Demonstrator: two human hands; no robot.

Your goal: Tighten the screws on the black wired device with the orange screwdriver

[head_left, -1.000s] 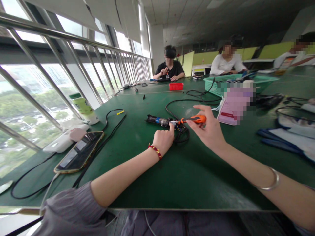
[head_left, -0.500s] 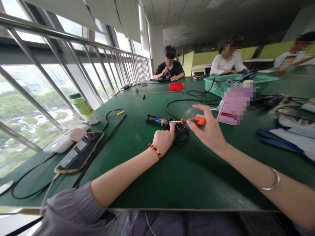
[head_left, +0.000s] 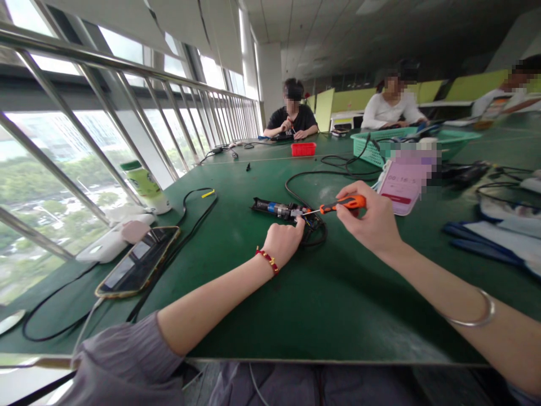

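Observation:
A black tube-shaped electrical device [head_left: 267, 207] with a blue band lies on the green table [head_left: 253, 316]. Its right end is opened up, showing a pale part and small wires. My left hand [head_left: 282, 243] holds it there, index finger pressed on the pale part and the other fingers curled. An orange-and-black screwdriver [head_left: 329, 208] is gripped by its handle in my right hand [head_left: 374, 223]. The shaft points left, and its tip is at the opened end near my left fingertip; whether it touches a screw is too small to tell.
A pink phone [head_left: 403, 183] stands beyond my right hand, before a green basket [head_left: 367, 149]. A red tray [head_left: 303, 149] sits farther back. At left are a dark phone [head_left: 137, 262], cables and a green-and-white cup [head_left: 146, 189]. People sit at the far side.
My right hand has drawn right and slightly up with the screwdriver, and its fingers have closed more around the handle. My left hand stays at the device.

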